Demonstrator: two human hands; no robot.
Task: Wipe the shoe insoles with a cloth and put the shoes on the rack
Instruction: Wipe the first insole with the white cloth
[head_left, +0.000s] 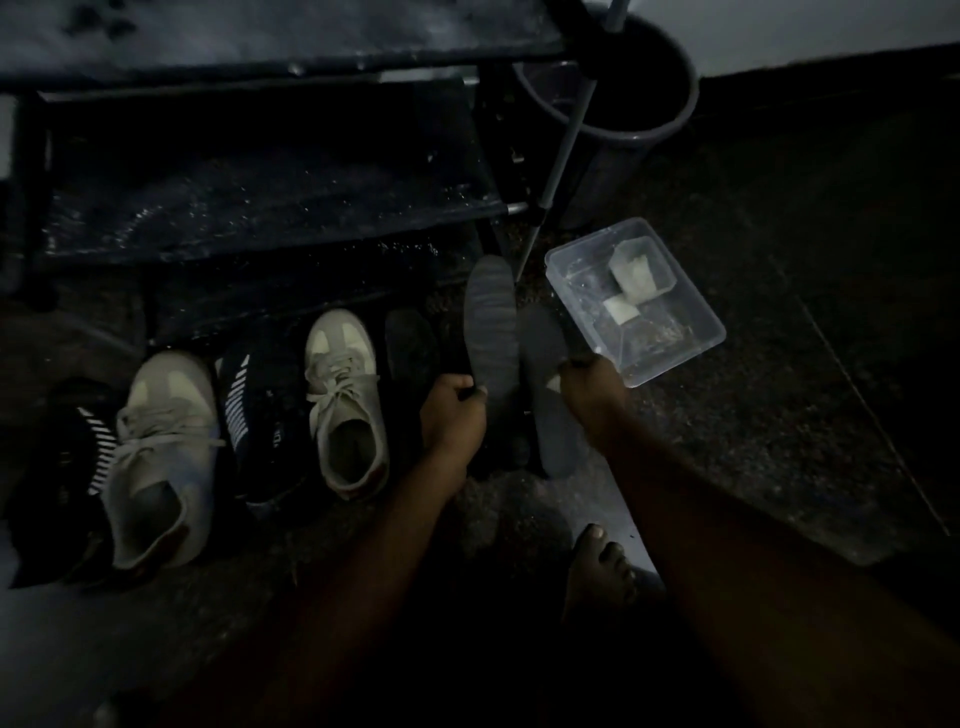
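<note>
The dim speckled floor lay before the rack, with grey sneakers standing unshelved. The left hand gripped one insole by its heel, and the right hand gripped a second insole beside it. Wiping seemed the step in hand. Next, one hand would need to free itself for what was probably the cloth in the clear container. No brand or writing was legible.

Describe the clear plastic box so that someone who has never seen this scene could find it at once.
Find the dark shoe rack, then the round grey bucket standing at its right end. On the floor just nearer than the bucket, above the right hand, lies the clear plastic box. It alone is see-through, with pale blocks inside, unlike the dark insoles beside it.
</note>
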